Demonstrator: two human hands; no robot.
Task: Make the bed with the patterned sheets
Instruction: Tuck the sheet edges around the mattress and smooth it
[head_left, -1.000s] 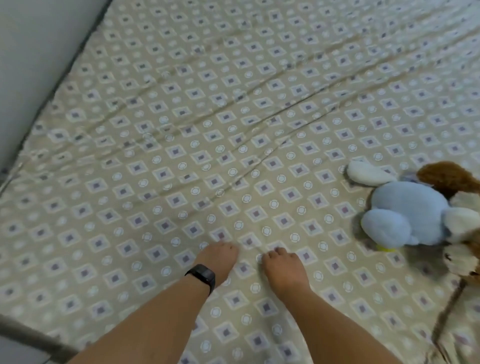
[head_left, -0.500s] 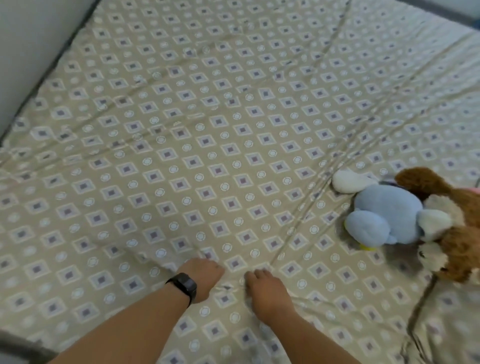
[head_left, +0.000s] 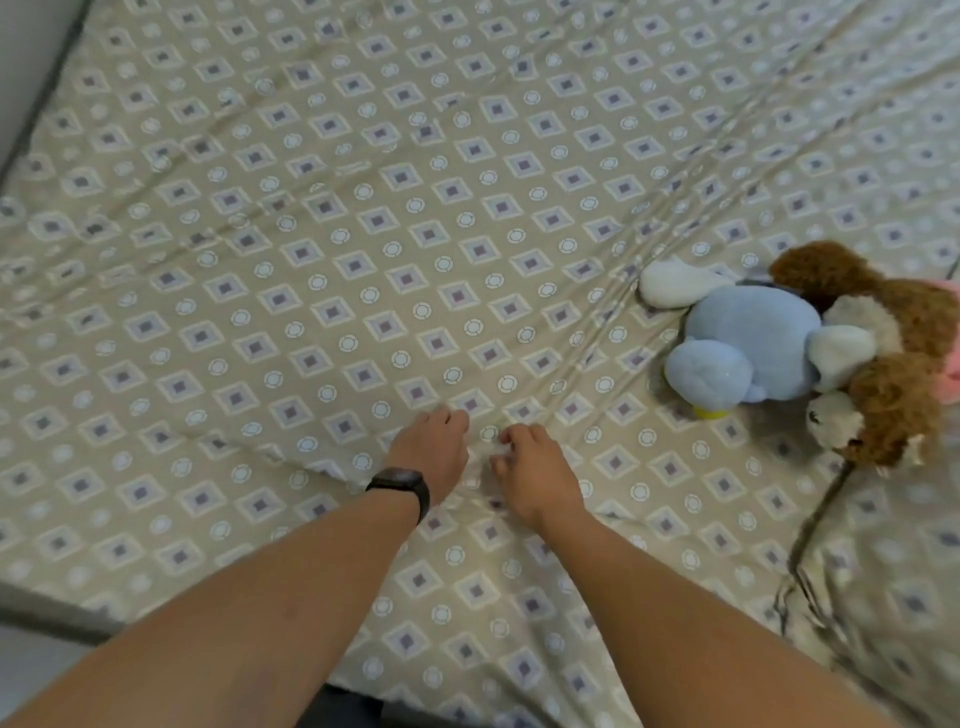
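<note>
Grip: your left hand (head_left: 431, 449) and right hand (head_left: 530, 467) pinched the patterned sheet (head_left: 363, 249); creases ran toward 1 o'clock.

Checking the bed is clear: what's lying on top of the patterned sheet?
On the patterned sheet: both hands, left hand and right hand pinching it, plus stuffed toys. Whatever's underneath is covered.

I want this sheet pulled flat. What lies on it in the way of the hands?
Nothing sits between either hand and the sheet; both grip it. To the right, stuffed toys lie on it.
</note>
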